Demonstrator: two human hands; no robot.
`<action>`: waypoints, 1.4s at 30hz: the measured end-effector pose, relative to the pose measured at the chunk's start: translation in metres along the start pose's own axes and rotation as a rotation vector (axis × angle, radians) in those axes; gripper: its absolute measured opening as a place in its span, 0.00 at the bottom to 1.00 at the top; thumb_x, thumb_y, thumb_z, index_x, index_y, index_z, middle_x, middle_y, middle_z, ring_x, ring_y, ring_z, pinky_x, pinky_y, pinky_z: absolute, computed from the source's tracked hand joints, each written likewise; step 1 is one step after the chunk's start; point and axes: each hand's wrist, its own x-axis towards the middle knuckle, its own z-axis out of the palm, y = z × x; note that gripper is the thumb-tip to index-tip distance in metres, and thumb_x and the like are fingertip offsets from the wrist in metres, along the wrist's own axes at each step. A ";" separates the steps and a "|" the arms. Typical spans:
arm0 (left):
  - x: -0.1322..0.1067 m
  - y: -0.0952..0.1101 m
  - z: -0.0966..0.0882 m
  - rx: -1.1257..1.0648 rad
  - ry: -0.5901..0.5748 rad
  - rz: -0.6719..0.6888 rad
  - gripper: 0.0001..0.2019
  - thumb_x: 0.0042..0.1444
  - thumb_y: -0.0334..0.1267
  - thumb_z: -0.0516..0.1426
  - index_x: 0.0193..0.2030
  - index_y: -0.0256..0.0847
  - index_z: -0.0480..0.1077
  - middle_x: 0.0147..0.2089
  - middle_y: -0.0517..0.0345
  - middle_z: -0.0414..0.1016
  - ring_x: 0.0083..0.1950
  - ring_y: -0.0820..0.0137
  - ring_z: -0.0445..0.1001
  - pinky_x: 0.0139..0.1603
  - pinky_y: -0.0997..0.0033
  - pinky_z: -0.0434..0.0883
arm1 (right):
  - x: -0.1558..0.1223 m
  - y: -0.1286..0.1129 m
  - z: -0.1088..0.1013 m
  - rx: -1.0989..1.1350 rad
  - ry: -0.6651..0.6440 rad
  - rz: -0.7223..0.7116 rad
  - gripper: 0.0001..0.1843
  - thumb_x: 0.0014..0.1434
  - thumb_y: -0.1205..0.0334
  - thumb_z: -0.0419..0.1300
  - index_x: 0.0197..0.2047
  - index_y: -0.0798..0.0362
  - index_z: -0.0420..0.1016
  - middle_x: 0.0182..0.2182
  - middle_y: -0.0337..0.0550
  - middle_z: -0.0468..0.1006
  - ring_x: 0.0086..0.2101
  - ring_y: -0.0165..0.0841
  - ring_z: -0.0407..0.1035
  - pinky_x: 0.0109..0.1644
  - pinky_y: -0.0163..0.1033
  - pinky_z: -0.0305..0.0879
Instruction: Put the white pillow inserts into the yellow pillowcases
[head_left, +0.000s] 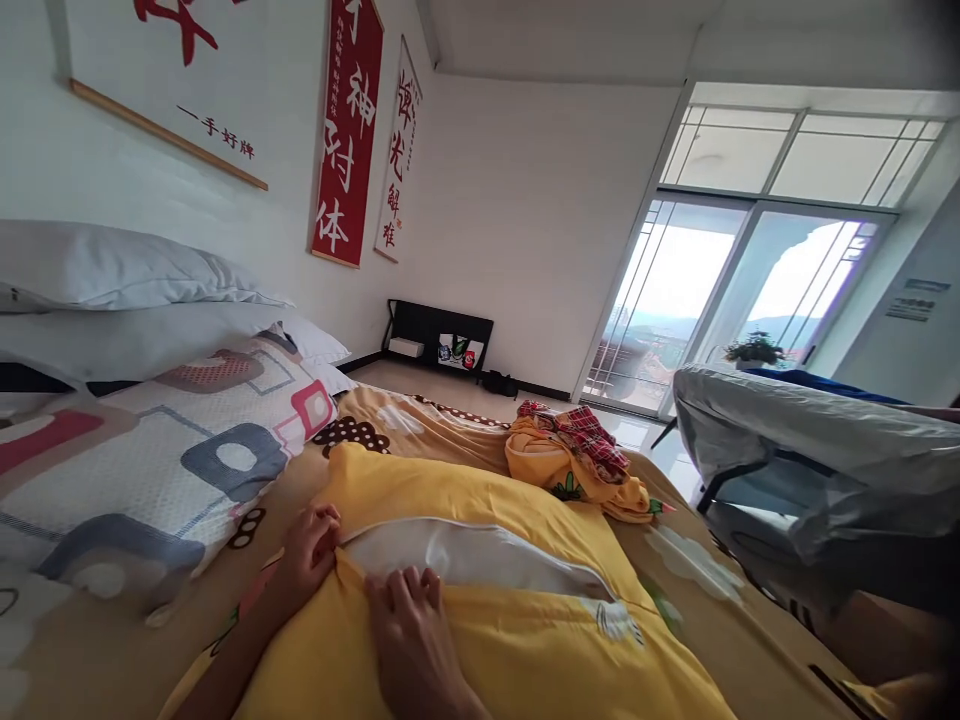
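Note:
A pillow in a yellow pillowcase lies on the bed in front of me, its open edge showing the white pillow inside. My left hand pinches the left corner of the case opening, fingers curled closed on the fabric. My right hand rests on the yellow case just below the opening, fingers bent and pressing the edge of the cloth.
A patterned pillow and white pillows lie at the left by the wall. A heap of yellow and red plaid cloth sits farther along the bed. A grey covered chair stands at the right, near the glass doors.

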 end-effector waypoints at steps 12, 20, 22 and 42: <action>-0.004 0.013 -0.007 -0.224 0.236 -0.081 0.06 0.55 0.37 0.54 0.29 0.42 0.68 0.38 0.54 0.62 0.40 0.67 0.68 0.39 0.68 0.75 | 0.056 -0.010 -0.004 0.216 -0.245 0.047 0.15 0.58 0.55 0.62 0.46 0.49 0.67 0.44 0.41 0.73 0.46 0.40 0.65 0.54 0.52 0.57; -0.008 0.007 -0.003 -0.109 0.254 -0.080 0.06 0.55 0.35 0.53 0.28 0.42 0.69 0.39 0.54 0.63 0.41 0.67 0.68 0.40 0.69 0.74 | 0.035 -0.019 0.032 0.070 0.020 0.005 0.18 0.56 0.72 0.58 0.50 0.54 0.67 0.33 0.42 0.74 0.33 0.37 0.65 0.38 0.43 0.60; -0.008 0.006 -0.003 -0.116 0.240 -0.063 0.05 0.55 0.35 0.53 0.29 0.42 0.68 0.39 0.54 0.62 0.41 0.67 0.68 0.40 0.69 0.74 | 0.032 -0.017 0.029 0.054 0.035 -0.028 0.25 0.54 0.73 0.58 0.56 0.56 0.64 0.34 0.43 0.74 0.33 0.38 0.65 0.38 0.44 0.60; 0.005 -0.009 0.006 -0.178 -0.106 -0.068 0.21 0.61 0.54 0.47 0.37 0.48 0.78 0.41 0.57 0.78 0.47 0.64 0.74 0.51 0.68 0.71 | -0.197 0.214 -0.125 -0.097 -0.049 0.631 0.15 0.60 0.61 0.54 0.47 0.33 0.74 0.47 0.46 0.78 0.49 0.39 0.72 0.48 0.43 0.70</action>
